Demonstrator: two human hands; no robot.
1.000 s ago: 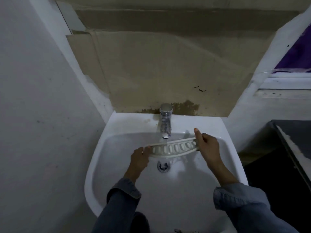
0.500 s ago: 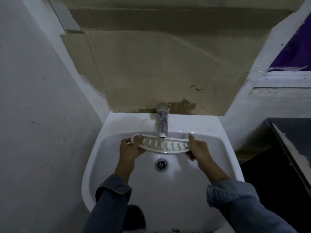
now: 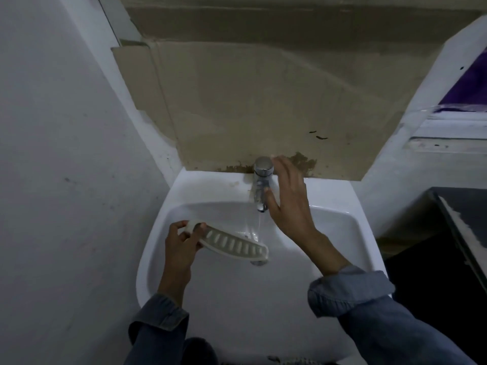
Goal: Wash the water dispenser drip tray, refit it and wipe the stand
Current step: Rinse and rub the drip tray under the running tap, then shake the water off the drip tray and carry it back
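The slotted white drip tray (image 3: 232, 242) is held low over the white basin (image 3: 237, 299), pinched at one end by the left hand (image 3: 180, 246). Its long axis is laid from upper left to lower right, with the free end pointed over the drain (image 3: 259, 262). The right hand (image 3: 288, 204) is seen with its fingers straight against the side of the chrome tap (image 3: 262, 180), from which water (image 3: 261, 222) is running.

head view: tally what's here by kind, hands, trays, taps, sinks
hands: 2, left hand and right hand
tray: 1
tap: 1
sink: 1
total: 5
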